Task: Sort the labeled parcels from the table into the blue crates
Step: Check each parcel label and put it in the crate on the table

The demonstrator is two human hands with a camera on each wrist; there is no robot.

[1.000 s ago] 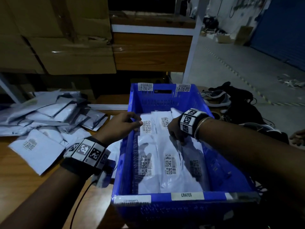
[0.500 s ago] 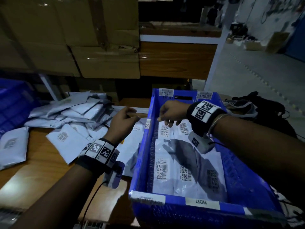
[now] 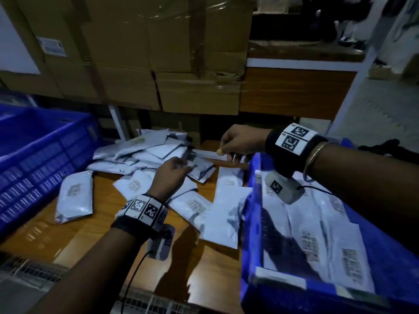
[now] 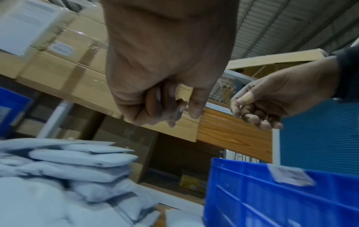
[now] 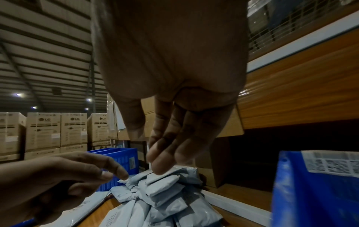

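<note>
A pile of grey labeled parcels (image 3: 147, 150) lies on the wooden table (image 3: 106, 214); more lie flat between it and the right blue crate (image 3: 250, 257). That crate holds several parcels (image 3: 317, 241). My left hand (image 3: 183, 168) hovers over the pile's right end with loosely curled fingers, holding nothing. My right hand (image 3: 224, 150) hangs beyond the crate's far corner, fingers relaxed and empty. In the right wrist view its fingertips (image 5: 159, 167) are just above the top parcel (image 5: 165, 182), and the left hand (image 5: 108, 173) reaches in beside it.
A second blue crate (image 3: 40, 155) stands at the table's left. One parcel (image 3: 74, 196) lies alone near it. Taped cardboard boxes (image 3: 158, 53) fill the shelf behind. A wire grille (image 3: 34, 273) runs along the near table edge.
Both hands have left the right crate and moved left toward the parcel pile. My view has swung left, so the left crate now shows.
</note>
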